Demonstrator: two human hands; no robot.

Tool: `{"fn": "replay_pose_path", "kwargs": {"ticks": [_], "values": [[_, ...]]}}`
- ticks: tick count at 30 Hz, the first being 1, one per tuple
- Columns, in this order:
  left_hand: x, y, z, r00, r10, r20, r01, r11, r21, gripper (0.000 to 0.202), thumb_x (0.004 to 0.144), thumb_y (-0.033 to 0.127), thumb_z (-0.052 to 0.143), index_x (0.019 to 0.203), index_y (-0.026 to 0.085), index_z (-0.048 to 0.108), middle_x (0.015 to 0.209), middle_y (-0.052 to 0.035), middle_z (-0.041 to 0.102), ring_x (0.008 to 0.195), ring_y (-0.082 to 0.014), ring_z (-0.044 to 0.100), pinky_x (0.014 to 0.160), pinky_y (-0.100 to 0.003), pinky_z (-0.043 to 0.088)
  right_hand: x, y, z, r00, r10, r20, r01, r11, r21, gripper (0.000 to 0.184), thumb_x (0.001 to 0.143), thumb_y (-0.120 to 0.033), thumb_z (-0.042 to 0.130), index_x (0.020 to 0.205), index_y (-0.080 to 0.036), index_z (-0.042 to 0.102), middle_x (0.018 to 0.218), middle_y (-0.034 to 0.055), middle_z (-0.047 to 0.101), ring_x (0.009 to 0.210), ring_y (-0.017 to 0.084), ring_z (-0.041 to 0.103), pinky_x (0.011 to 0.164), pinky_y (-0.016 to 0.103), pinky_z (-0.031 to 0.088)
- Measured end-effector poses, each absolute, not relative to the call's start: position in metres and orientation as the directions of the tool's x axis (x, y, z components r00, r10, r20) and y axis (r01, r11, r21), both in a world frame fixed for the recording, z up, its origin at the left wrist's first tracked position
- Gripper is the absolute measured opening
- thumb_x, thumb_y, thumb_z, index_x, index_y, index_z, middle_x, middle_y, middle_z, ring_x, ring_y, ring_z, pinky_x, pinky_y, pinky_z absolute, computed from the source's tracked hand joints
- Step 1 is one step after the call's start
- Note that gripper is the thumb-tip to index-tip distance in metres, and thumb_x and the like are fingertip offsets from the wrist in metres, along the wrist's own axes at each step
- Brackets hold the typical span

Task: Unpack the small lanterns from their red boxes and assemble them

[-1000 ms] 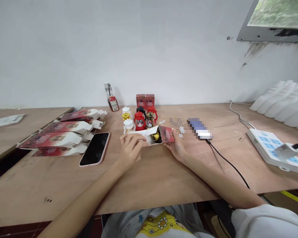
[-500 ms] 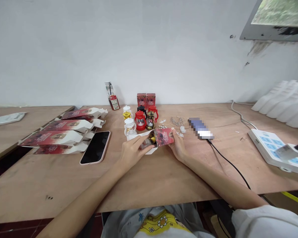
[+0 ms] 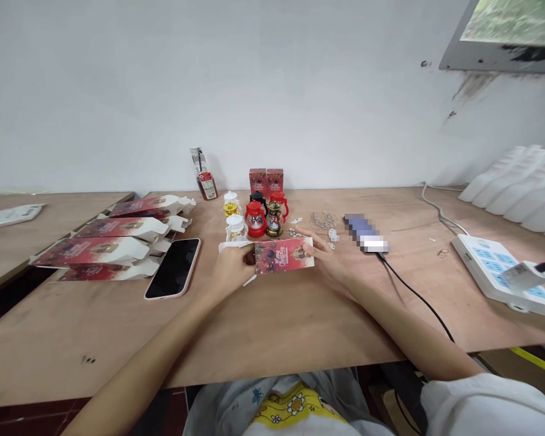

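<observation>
A red printed Christmas box (image 3: 284, 255) lies on its side above the table between my hands, its open end to the left with white flaps spread. My right hand (image 3: 324, 257) grips its right end, thumb on the front face and fingers behind. My left hand (image 3: 231, 264) is closed at the open end, fingers curled at the mouth. Only a dark bit of the small lantern (image 3: 251, 258) shows there; the rest is hidden by box and hand. Just behind stand several small lanterns: white (image 3: 236, 227), gold (image 3: 231, 209), red (image 3: 256, 219), bronze (image 3: 275, 219) and black (image 3: 257, 198).
Unfilled flat boxes (image 3: 100, 249) and a phone (image 3: 172, 269) lie left. Two closed boxes (image 3: 266, 181) and a bottle (image 3: 207, 184) stand at the wall. Metal hooks (image 3: 322, 220), white tags (image 3: 333, 235), a second phone (image 3: 363, 231) and a power strip (image 3: 490, 266) are right.
The box has shifted left over the lantern, and its printed face is turned more toward me. The gold lantern, visible before at the opening, is now almost wholly hidden.
</observation>
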State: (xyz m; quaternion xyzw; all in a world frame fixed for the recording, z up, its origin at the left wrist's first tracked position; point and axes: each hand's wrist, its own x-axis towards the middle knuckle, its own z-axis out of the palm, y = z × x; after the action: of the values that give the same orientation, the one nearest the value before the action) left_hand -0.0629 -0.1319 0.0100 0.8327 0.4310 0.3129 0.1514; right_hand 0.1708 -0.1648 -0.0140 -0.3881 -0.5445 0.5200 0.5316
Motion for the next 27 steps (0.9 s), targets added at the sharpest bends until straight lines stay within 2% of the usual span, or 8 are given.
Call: {"fn": "replay_pose_path", "kwargs": {"ticks": [5, 8, 11, 13, 17, 21, 24, 27], "values": [[-0.068, -0.138, 0.051, 0.408, 0.747, 0.525, 0.503, -0.664, 0.553, 0.021, 0.066, 0.034, 0.066, 0.079, 0.016, 0.067, 0.046, 0.0066, 0.045, 0.044, -0.0070, 0.038, 0.046, -0.020, 0.029, 0.195, -0.156, -0.010, -0.534, 0.845, 0.025, -0.101, -0.034, -0.994, 0.061, 0.070, -0.033, 0.071, 0.127, -0.027, 0.051, 0.125, 0.0041, 0.058, 0.111, 0.021, 0.056, 0.095, 0.036, 0.041], [-0.066, -0.140, 0.089, 0.316, 0.700, 0.641, 0.473, -0.701, 0.533, 0.018, 0.068, 0.035, 0.064, 0.072, 0.018, 0.062, 0.049, 0.0063, 0.042, 0.045, -0.0071, 0.034, 0.045, -0.022, 0.026, 0.209, -0.148, -0.020, -0.627, 0.779, 0.031, -0.200, -0.122, -0.972, 0.059, 0.062, -0.028, 0.072, 0.119, -0.021, 0.056, 0.119, 0.0058, 0.062, 0.102, 0.021, 0.060, 0.089, 0.035, 0.045], [-0.068, -0.134, 0.131, 0.144, 0.623, 0.769, 0.432, -0.739, 0.518, 0.017, 0.070, 0.033, 0.064, 0.067, 0.019, 0.055, 0.057, 0.0047, 0.045, 0.050, -0.0073, 0.035, 0.047, -0.023, 0.026, 0.221, -0.140, -0.029, -0.556, 0.827, 0.082, -0.367, -0.156, -0.917, 0.056, 0.059, -0.023, 0.068, 0.114, -0.021, 0.057, 0.107, 0.0048, 0.067, 0.093, 0.019, 0.064, 0.086, 0.035, 0.049], [-0.068, -0.129, 0.152, 0.068, 0.585, 0.809, 0.470, -0.734, 0.491, 0.017, 0.069, 0.031, 0.065, 0.066, 0.019, 0.054, 0.058, 0.0047, 0.044, 0.051, -0.0072, 0.035, 0.048, -0.024, 0.026, 0.225, -0.136, -0.029, -0.440, 0.887, 0.137, -0.475, -0.101, -0.874, 0.052, 0.058, -0.021, 0.065, 0.109, -0.022, 0.058, 0.106, 0.0035, 0.067, 0.097, 0.020, 0.063, 0.090, 0.038, 0.048], [-0.058, -0.123, 0.160, 0.175, 0.703, 0.690, 0.653, -0.607, 0.453, 0.017, 0.067, 0.033, 0.063, 0.072, 0.018, 0.059, 0.059, 0.0026, 0.052, 0.054, -0.0100, 0.044, 0.051, -0.025, 0.030, 0.222, -0.137, -0.019, -0.211, 0.953, 0.219, -0.575, 0.061, -0.816, 0.049, 0.058, -0.019, 0.064, 0.106, -0.024, 0.058, 0.110, 0.0016, 0.067, 0.109, 0.023, 0.058, 0.101, 0.045, 0.043], [-0.032, -0.113, 0.126, 0.320, 0.785, 0.531, 0.875, -0.459, 0.152, 0.024, 0.067, 0.038, 0.060, 0.078, 0.017, 0.062, 0.065, -0.0029, 0.062, 0.064, -0.0197, 0.057, 0.057, -0.027, 0.034, 0.209, -0.141, -0.010, -0.041, 0.969, 0.245, -0.613, 0.170, -0.772, 0.037, 0.065, -0.027, 0.067, 0.101, -0.027, 0.058, 0.108, -0.0004, 0.067, 0.113, 0.022, 0.056, 0.101, 0.046, 0.044], [-0.015, -0.099, 0.094, 0.408, 0.795, 0.448, 0.899, -0.436, -0.045, 0.027, 0.070, 0.039, 0.056, 0.081, 0.016, 0.063, 0.073, -0.0083, 0.066, 0.071, -0.0267, 0.061, 0.060, -0.031, 0.037, 0.202, -0.143, -0.008, 0.002, 0.983, 0.185, -0.632, 0.144, -0.761, 0.036, 0.071, -0.047, 0.066, 0.100, -0.028, 0.059, 0.107, 0.0008, 0.068, 0.112, 0.021, 0.057, 0.100, 0.043, 0.045], [-0.009, -0.086, 0.070, 0.456, 0.786, 0.417, 0.888, -0.433, -0.154, 0.027, 0.074, 0.039, 0.053, 0.081, 0.015, 0.063, 0.079, -0.0124, 0.068, 0.077, -0.0298, 0.063, 0.068, -0.036, 0.039, 0.197, -0.143, -0.011, -0.006, 0.991, 0.137, -0.651, 0.100, -0.752, 0.046, 0.071, -0.059, 0.063, 0.103, -0.027, 0.059, 0.109, 0.0032, 0.068, 0.111, 0.022, 0.058, 0.099, 0.040, 0.047]]}}
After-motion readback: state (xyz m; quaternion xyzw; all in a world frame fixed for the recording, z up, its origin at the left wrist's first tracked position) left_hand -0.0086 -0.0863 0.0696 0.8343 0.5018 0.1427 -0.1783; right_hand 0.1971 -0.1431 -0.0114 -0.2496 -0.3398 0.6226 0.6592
